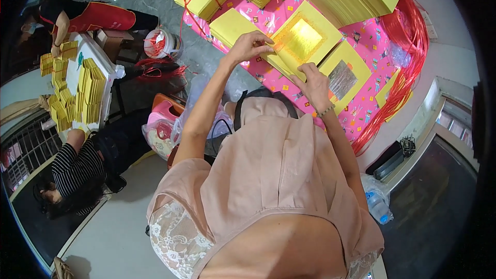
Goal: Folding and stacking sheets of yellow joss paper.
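Grey marbled floor (pixel 165 0) runs across the top left, ending at a pale surface (pixel 126 201) lower down. A pink-covered table (pixel 356 111), printed with small figures, stands against the white wall (pixel 452 59), which bears a socket (pixel 431 31). A white table (pixel 106 72) is at left, near a barred window (pixel 31 144). Dark framed panels (pixel 434 206) fill both lower corners. The light is fairly even.

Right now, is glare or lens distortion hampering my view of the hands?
Head view: left hand and right hand look clear; head view: the gold square just beyond them glares, and the silver square has streaky reflections; head view: straight edges bend toward the dark rim.
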A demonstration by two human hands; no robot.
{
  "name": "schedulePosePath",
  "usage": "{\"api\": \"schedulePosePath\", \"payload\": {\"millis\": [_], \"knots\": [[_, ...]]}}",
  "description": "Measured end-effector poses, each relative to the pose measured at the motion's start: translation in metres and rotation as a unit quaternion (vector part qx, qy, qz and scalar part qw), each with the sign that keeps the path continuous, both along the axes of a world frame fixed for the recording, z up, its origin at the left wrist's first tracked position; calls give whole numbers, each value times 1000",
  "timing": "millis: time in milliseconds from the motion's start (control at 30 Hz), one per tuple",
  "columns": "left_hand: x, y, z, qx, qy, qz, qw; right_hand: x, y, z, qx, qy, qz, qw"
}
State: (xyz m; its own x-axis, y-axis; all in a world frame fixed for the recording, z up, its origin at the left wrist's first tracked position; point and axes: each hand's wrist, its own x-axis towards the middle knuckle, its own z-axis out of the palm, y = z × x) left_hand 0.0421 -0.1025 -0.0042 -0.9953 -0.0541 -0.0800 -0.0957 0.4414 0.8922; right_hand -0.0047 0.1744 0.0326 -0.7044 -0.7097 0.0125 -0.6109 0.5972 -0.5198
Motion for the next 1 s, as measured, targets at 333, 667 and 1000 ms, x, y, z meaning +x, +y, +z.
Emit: {"api": "schedulePosePath", "payload": {"millis": [333, 667, 1000], "knots": [[2, -8, -6, 37, 5, -37, 999, -12, 1, 6, -54, -42, -11, 998], [4, -8, -4, 28, -8, -51, 998, -15, 1, 2, -40, -46, -26, 998], [4, -5, -5, 13, 16, -37, 999, -17, 1, 7, -35, -66, -26, 997]]}}
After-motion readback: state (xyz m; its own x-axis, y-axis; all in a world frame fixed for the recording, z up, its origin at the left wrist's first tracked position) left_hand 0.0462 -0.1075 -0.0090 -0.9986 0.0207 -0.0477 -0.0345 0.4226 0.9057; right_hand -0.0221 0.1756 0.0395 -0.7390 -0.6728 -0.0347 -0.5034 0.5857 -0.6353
